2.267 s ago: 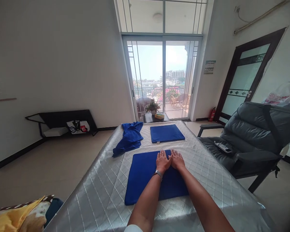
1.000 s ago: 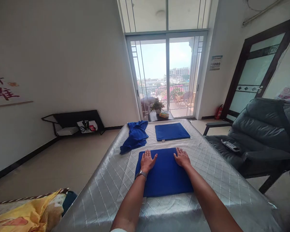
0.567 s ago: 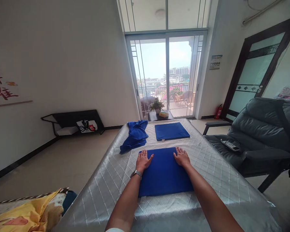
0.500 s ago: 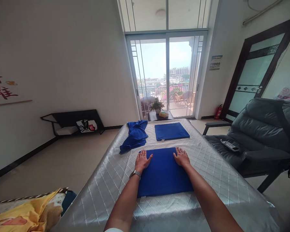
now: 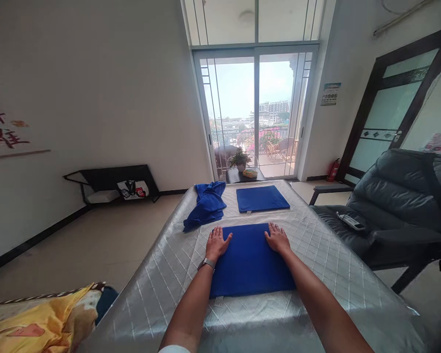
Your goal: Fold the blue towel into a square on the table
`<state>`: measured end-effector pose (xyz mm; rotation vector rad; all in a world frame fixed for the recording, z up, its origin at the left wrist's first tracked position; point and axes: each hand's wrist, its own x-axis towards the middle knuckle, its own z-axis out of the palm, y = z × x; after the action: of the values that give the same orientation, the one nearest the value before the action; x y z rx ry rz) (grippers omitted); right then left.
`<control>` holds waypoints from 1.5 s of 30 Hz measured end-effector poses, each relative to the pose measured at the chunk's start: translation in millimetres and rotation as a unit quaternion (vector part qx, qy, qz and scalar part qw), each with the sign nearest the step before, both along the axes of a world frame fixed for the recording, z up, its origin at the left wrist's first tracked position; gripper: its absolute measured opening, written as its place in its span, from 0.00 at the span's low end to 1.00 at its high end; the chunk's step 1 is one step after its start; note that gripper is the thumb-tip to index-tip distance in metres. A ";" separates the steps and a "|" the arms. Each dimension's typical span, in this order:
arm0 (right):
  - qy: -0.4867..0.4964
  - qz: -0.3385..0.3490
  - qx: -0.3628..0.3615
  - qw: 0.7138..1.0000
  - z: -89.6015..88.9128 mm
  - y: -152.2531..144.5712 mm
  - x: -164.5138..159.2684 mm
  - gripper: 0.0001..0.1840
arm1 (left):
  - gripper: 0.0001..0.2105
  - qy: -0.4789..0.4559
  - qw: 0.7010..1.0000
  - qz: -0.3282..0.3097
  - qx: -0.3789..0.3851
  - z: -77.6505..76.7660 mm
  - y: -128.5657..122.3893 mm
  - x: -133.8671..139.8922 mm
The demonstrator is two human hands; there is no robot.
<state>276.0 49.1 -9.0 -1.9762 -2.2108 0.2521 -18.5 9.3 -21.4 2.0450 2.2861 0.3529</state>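
Note:
A flat blue cloth rectangle (image 5: 248, 264), like a cushion cover, lies squarely in front of me on a silvery quilted surface (image 5: 161, 279). My left hand (image 5: 216, 243) rests flat on its far left corner, fingers stretched forward and thumb pointing inward. On the far right corner lies my right hand (image 5: 278, 239), palm down with the fingers extended. A small white tag shows at the near left edge of the cloth. Beyond it sits a second flat blue cover (image 5: 262, 198). Left of that, a crumpled blue cloth (image 5: 207, 206) lies in a loose heap.
A dark armchair (image 5: 400, 206) holding a white device (image 5: 351, 221) stands at the right. Behind the quilted surface is a small table (image 5: 238, 176) with a potted plant (image 5: 240, 158). Yellow fabric (image 5: 40, 318) lies at the lower left. A black rack (image 5: 113, 181) stands along the wall.
Both hands stay flat on the blue cover's far corners. Only a slight shift of the camera view shows; the cloths keep their places.

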 end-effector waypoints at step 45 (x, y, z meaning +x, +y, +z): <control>0.020 0.046 0.043 0.998 -1.3 -56.7 25.5 0.34 | 0.16 -0.017 0.975 -0.187 0.118 38.4 -29.7 156.3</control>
<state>301.5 -7.6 -10.4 -1.8134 -2.2498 0.2033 137.8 -20.4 16.9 2.4943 1.8559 0.6522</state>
